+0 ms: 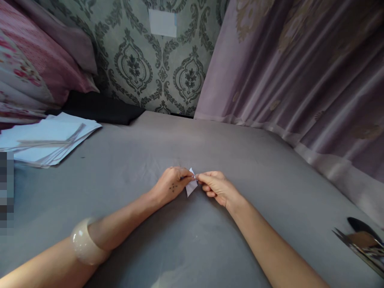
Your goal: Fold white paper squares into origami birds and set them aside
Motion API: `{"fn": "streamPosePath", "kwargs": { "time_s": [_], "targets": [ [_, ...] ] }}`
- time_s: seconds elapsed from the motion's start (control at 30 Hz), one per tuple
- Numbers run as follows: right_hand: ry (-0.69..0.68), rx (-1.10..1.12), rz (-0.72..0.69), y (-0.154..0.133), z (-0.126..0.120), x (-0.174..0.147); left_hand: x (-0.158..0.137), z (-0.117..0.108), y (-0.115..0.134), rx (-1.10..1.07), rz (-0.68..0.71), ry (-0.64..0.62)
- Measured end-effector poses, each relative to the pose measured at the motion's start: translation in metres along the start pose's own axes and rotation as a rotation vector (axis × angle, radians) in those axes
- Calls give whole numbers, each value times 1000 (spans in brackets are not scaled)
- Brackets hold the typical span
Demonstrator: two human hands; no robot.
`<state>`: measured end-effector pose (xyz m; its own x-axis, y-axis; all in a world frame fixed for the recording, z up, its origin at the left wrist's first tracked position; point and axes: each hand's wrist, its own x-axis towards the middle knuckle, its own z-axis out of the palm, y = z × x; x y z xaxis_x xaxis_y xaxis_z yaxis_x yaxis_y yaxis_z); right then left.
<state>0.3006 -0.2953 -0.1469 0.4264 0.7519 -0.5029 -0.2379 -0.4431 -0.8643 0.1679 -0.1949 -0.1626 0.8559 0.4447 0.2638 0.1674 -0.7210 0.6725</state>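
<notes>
A small folded piece of white paper [191, 188] is held up between my two hands, over the middle of the grey surface. My left hand [172, 182] pinches it from the left, fingertips near its upper edge. From the other side, my right hand [217, 186] has thumb and forefinger closed on the paper's right edge, the other fingers curled in. The fingertips of both hands nearly meet, and they hide part of the folds. A pale glossy bangle [87, 244] sits on my left forearm.
A stack of white paper sheets [54, 136] lies at the left, beside a black cloth [102, 108]. Scissors-like pointed blades [345, 236] and dark items sit at the right edge. Purple curtains [270, 68] hang along the right; patterned wallpaper [162, 72] stands behind.
</notes>
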Motion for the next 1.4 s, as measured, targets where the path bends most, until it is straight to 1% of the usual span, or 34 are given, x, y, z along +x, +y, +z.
{"fn": "streamPosePath", "kwargs": {
  "time_s": [0.1,0.27,0.57,0.8,0.93,1.23,1.4],
  "targets": [
    [35,-33,-3,1,1,1,0,1,-1,-7,4,5],
    [38,-25,7,1,1,1,0,0,0,-17,30,-9],
    [32,-11,48,-3,0,0,-1,-1,2,30,47,10],
    [30,39,52,-3,1,-2,0,-1,1,-13,17,-10],
    [0,91,79,-5,1,-4,-1,-1,1,-34,-2,-17],
    [24,77,88,-4,1,-6,-1,-3,1,-26,40,-46],
    [2,73,95,-4,-2,-4,0,-4,1,-32,54,-55]
  ]
}}
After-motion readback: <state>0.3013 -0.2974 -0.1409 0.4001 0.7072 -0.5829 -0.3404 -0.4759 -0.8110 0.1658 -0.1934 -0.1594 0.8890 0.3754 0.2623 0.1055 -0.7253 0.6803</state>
